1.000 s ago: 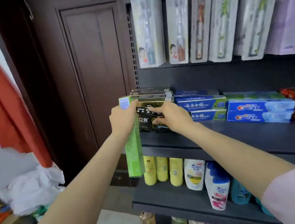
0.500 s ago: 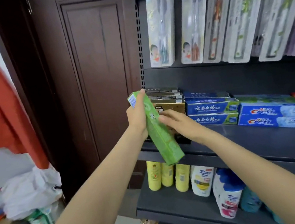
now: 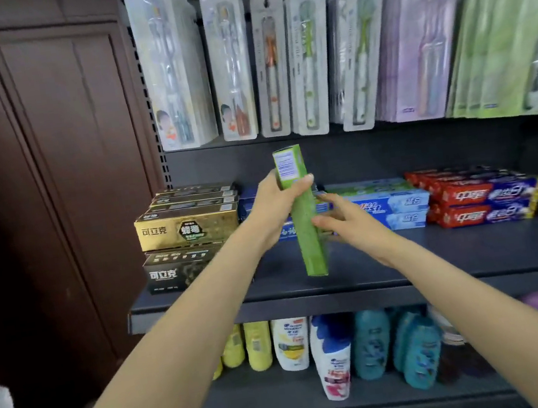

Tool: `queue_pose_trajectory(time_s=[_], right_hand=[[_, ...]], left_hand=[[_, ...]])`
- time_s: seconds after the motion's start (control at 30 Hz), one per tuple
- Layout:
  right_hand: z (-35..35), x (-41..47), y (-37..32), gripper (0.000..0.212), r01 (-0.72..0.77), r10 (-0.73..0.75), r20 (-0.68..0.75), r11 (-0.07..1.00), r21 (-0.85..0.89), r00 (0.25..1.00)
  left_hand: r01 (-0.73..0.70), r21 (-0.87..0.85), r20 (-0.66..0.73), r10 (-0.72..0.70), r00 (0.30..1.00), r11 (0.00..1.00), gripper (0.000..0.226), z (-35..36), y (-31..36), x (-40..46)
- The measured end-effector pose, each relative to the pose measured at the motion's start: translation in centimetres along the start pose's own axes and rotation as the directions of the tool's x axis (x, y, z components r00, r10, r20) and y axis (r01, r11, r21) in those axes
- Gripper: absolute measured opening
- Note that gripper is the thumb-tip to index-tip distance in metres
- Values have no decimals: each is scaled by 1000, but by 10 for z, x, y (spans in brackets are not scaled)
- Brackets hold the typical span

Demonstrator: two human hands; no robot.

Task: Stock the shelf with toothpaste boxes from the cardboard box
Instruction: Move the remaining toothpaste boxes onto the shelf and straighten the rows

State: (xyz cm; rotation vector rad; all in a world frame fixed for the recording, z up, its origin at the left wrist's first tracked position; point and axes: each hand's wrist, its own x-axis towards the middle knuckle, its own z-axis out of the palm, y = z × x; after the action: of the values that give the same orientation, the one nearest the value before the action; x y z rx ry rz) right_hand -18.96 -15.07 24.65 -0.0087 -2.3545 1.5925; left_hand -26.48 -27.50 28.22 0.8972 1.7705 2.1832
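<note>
Left hand: the left hand (image 3: 275, 208) is wrapped around the upper part of the green toothpaste box (image 3: 301, 213), with the thumb across its front.
Right hand: the right hand (image 3: 350, 223) is spread out with its fingers straight. The fingertips touch the right side of the green box near its middle. It grips nothing.
Green toothpaste box: it stands almost upright, held in the air in front of the middle shelf (image 3: 409, 274). Its top end has a white label. Its bottom end hangs just above the near part of the shelf.
Middle shelf: a dark shelf with rows of toothpaste boxes lying flat along the far side.
Gold and black boxes: the gold boxes (image 3: 188, 230) sit on top of the black boxes (image 3: 180, 268) at the left end of the shelf.
Blue boxes: the blue boxes (image 3: 396, 206) lie behind the hands, partly hidden by them.
Red boxes: the red boxes (image 3: 477, 198) are stacked to the right of the blue ones.
Toothbrush packs: the toothbrush packs (image 3: 230, 60) hang in a row above the shelf.
Bottles: the shampoo bottles (image 3: 330, 354) stand on the lower shelf, yellow ones to the left and teal ones to the right.
Door: a dark brown wooden door (image 3: 58, 164) is to the left of the shelves.
</note>
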Motion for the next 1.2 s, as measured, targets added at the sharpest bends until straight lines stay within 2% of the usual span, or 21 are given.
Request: queue_pose_trajectory(time_s=[0.1,0.17,0.23,0.3,0.4,0.47,0.53,0.6,0.63,0.7,0.77,0.8,0.83,0.9,0.97,1.0,1.07,1.13,1.17,1.2], right_hand=[[-31,-6,6,62,2,-26,-131,984,-181,991],[-51,-7,15,63,-13,-47,-246,972,-235,968],[-70,-9,24,53,-17,-17,-295,993,-113,955],[-93,-15,35,38,-6,37,-267,993,114,963],[-128,-26,50,31,31,51,-218,934,357,975],[-147,-30,60,27,44,44,-191,901,432,981],[-158,-32,69,22,34,42,-148,879,476,988],[-162,-29,76,29,9,93,-178,866,501,980],[-162,-26,78,40,-10,135,-253,897,443,958],[-164,-18,83,69,-129,177,-462,983,132,869],[-166,-14,85,102,-233,102,-591,961,-150,800],[-169,-13,88,110,-221,8,-610,936,-275,792],[-171,-12,92,109,-188,-104,-594,893,-410,798],[-173,-7,101,85,-97,-246,-434,770,-630,867],[-172,1,111,55,-12,-237,-209,633,-774,949],[-172,6,117,47,8,-204,-132,570,-821,970],[-172,14,129,44,1,-148,-82,486,-874,986],[-174,19,138,47,-11,-115,-70,445,-895,991],[-176,21,142,50,-4,-103,-55,436,-900,993],[-177,21,145,52,6,-94,-40,439,-898,995]], left_hand=[[-90,286,-91,121,988,954,35,47,-9,10],[-123,293,-39,140,989,948,34,75,-14,16],[-127,199,72,115,991,972,30,97,-17,21],[-88,153,156,64,986,984,30,115,-23,28],[40,363,189,-115,975,931,33,127,-40,39],[89,506,253,-246,936,858,29,128,-53,39],[59,585,291,-277,916,809,29,130,-63,38],[21,628,261,-237,936,778,37,131,-71,41],[-3,658,232,-199,952,753,34,131,-73,43],[-52,733,184,-124,975,678,38,132,-75,49],[-86,809,148,-59,987,582,53,131,-74,55],[-90,840,132,-40,990,535,58,128,-75,57],[-98,869,129,-30,991,485,61,126,-77,61],[-103,913,131,-46,990,394,61,119,-87,67],[-89,940,116,-62,991,329,61,119,-100,72],[-84,953,104,-52,993,293,61,121,-106,74],[-68,985,70,-10,997,156,59,129,-115,77],[-64,997,66,43,997,-44,56,140,-122,76],[-68,992,73,50,996,-105,56,145,-126,74],[-64,990,70,48,996,-126,57,149,-131,73]])
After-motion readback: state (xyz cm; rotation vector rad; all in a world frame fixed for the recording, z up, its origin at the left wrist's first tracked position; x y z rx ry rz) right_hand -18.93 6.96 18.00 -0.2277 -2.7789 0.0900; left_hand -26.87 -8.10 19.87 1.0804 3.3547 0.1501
